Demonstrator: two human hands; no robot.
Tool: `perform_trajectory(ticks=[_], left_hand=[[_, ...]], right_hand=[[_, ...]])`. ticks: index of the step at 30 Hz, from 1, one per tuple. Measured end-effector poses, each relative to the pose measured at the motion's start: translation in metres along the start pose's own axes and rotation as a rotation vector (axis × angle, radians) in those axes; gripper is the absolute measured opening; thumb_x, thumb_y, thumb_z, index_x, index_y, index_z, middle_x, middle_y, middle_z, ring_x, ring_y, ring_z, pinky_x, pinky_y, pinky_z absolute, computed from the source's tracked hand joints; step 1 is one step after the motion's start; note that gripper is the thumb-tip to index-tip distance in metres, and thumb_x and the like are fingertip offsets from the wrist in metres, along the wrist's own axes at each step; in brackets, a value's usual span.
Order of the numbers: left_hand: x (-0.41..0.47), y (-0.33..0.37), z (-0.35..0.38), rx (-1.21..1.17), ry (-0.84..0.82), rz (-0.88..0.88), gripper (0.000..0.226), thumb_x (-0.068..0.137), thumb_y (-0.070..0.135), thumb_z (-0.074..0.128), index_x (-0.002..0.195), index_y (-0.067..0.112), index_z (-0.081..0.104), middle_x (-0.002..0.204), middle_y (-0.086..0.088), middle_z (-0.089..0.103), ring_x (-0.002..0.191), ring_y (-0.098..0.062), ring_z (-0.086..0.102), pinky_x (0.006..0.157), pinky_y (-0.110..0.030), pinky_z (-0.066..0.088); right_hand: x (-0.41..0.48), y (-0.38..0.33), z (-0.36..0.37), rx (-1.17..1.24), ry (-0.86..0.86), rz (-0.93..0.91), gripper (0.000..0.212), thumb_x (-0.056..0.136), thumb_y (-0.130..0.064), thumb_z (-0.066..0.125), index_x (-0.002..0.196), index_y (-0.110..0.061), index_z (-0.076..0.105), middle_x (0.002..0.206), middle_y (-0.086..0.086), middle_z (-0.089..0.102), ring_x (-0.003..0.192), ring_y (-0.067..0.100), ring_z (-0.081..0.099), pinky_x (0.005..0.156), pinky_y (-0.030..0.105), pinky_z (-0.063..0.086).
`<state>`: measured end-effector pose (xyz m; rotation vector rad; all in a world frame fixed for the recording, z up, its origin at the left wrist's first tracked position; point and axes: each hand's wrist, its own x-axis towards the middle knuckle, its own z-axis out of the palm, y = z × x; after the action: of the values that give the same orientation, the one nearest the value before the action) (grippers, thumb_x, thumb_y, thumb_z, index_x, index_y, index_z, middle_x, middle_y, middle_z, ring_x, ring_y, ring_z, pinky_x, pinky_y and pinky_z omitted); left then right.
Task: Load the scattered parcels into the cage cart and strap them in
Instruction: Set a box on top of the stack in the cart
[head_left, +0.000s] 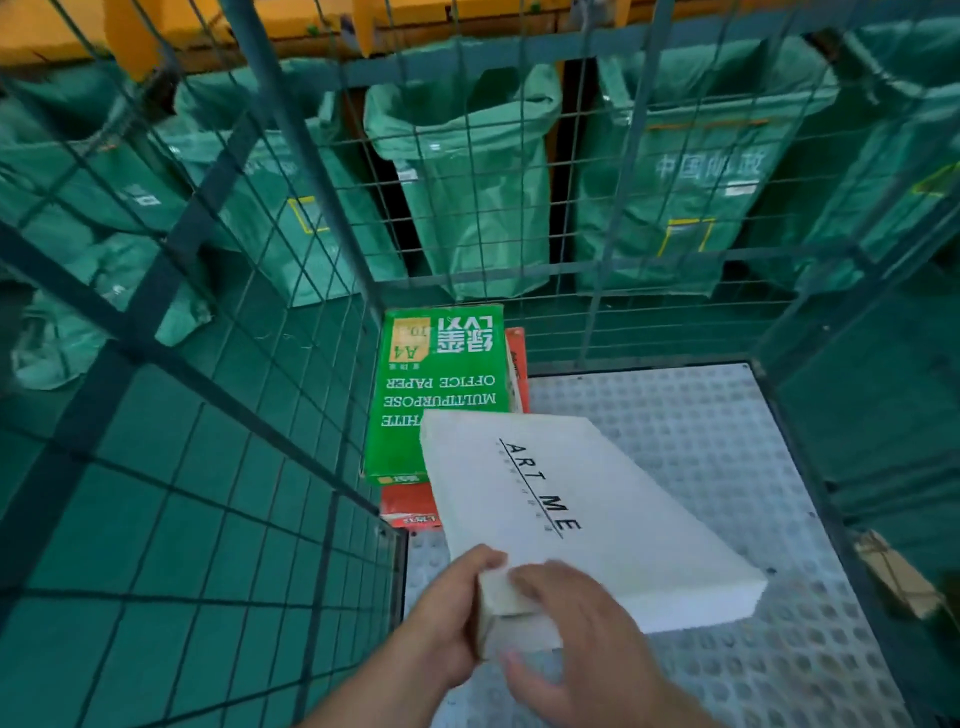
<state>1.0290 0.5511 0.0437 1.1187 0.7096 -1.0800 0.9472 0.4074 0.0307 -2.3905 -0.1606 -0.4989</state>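
Fingers (540, 577) of both hands are curled round the near corner of the white box (571, 509) — left hand (447, 618) at the side, right hand (587, 644) on top. The box is held low inside the cage cart (208, 467), beside the green ream (441, 395) stacked on a red box (408, 506). Step judged: loading parcel 3. Next, flat lowering and release are called for. Box — matte, rigid, slab-shaped; floor of dimpled metal, walls of wire mesh.
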Motion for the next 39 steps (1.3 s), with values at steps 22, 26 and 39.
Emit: perform_trajectory(ticks=[22, 26, 39], left_hand=[[0.084, 0.06, -0.127, -0.333, 0.614, 0.059, 0.031, 0.095, 0.011, 0.071, 0.122, 0.002, 0.058, 0.12, -0.021, 0.058, 0.099, -0.041, 0.059, 0.085, -0.054, 0.059], [0.123, 0.081, -0.142, -0.454, 0.647, 0.128, 0.019, 0.097, 0.013, 0.069, 0.109, -0.001, 0.064, 0.117, -0.016, 0.065, 0.086, -0.028, 0.062, 0.061, -0.038, 0.064], [0.176, 0.149, -0.149, -0.341, 0.412, 0.243, 0.045, 0.103, 0.014, 0.049, 0.146, 0.005, 0.041, 0.156, -0.017, 0.042, 0.139, -0.038, 0.045, 0.118, -0.051, 0.038]], right_hand=[[0.04, 0.13, 0.104, 0.951, 0.319, 1.524, 0.034, 0.097, -0.024, 0.07, 0.114, 0.003, 0.059, 0.115, 0.022, 0.068, 0.088, 0.024, 0.068, 0.065, 0.033, 0.06], [0.066, 0.141, 0.133, 0.988, 0.278, 1.546, 0.005, 0.101, -0.012, 0.06, 0.103, -0.007, 0.058, 0.107, 0.019, 0.065, 0.084, 0.019, 0.061, 0.072, 0.03, 0.05], [0.144, 0.185, 0.22, 0.898, 0.112, 1.486, 0.1, 0.04, -0.053, 0.077, 0.128, -0.019, 0.044, 0.127, 0.002, 0.055, 0.118, 0.019, 0.057, 0.108, 0.045, 0.047]])
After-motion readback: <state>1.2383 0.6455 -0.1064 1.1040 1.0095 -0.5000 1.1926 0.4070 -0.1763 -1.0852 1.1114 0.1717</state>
